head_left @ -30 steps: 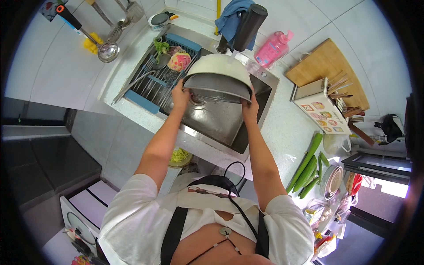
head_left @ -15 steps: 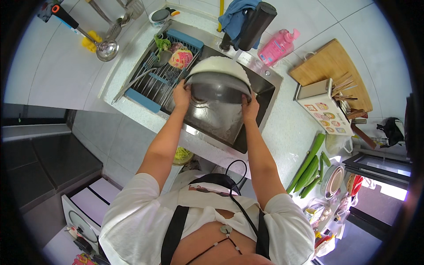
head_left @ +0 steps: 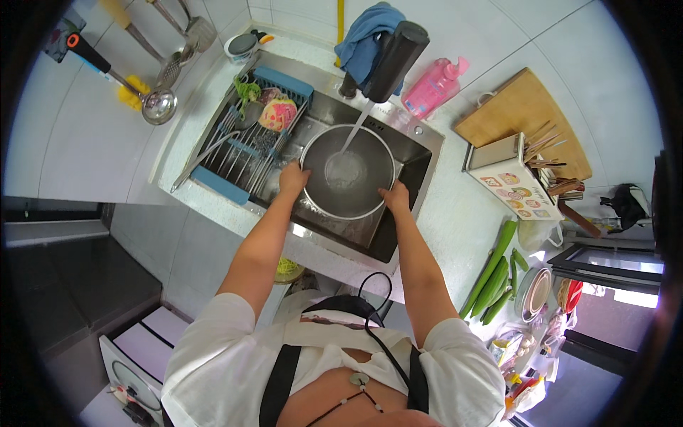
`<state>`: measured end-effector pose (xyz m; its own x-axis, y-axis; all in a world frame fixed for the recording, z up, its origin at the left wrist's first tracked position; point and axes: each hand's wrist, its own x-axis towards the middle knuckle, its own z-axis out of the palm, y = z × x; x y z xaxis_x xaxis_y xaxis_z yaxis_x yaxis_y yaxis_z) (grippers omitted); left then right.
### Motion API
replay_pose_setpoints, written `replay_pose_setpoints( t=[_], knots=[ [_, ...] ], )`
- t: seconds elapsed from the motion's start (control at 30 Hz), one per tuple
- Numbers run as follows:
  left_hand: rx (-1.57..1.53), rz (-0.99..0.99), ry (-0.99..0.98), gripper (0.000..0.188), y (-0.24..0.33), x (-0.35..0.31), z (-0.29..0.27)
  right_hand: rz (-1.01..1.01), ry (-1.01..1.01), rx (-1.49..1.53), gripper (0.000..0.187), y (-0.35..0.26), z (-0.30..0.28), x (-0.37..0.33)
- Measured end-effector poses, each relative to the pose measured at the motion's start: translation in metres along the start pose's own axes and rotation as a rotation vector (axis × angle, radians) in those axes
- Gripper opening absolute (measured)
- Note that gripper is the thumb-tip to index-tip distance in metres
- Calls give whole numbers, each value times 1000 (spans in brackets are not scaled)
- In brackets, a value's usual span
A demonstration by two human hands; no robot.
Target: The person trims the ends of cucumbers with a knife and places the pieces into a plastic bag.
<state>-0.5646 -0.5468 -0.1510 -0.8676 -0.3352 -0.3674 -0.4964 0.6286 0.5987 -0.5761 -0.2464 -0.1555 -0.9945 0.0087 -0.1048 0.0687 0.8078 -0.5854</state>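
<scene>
A round, deep pot (head_left: 370, 181) with a dark grey inside and a pale rim sits upright in the steel sink (head_left: 313, 226). Water pours into it from the black faucet (head_left: 397, 60), and shallow water swirls at its bottom. My left hand (head_left: 293, 179) grips the rim at the left side, thumb at the edge. On the opposite side, my right hand (head_left: 395, 196) pinches the rim. The pot's outer wall and the fingers beneath are mostly hidden.
Left in the sink, a drying rack (head_left: 228, 186) holds a ladle, green leaves and a pink-yellow item. A pink pump bottle (head_left: 431, 89), a cutting board (head_left: 530, 117) and a chopstick holder (head_left: 514, 186) stand behind and to the right. Green vegetables (head_left: 491, 285) lie on the right counter.
The pot has gone from tipped, its pale outside showing, to upright and lower in the sink. Both hands moved with it. Water now streams from the faucet into it.
</scene>
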Motion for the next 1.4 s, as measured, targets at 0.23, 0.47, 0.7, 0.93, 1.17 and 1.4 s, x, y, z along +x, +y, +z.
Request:
replay_pose_setpoints(
  t=[0.23,0.47,0.7,0.93,1.17,1.4],
  knots=[
    [37,-35,-62,25,-19,8,16,269,-333,49,40,22,1,19],
    [-151,226,236,28,4,-4,4,-96,150,26,40,-62,-44,72],
    [-276,381,229,30,29,-17,-16,-347,152,292,43,-138,-46,160],
    [-343,378,106,28,32,-23,-16,-255,25,32,35,-148,-67,143],
    [135,650,-6,24,45,-49,-25,-213,7,326,24,-77,20,-3],
    [-38,761,-172,25,81,-101,-75,-34,40,795,21,-149,-100,-113]
  ],
)
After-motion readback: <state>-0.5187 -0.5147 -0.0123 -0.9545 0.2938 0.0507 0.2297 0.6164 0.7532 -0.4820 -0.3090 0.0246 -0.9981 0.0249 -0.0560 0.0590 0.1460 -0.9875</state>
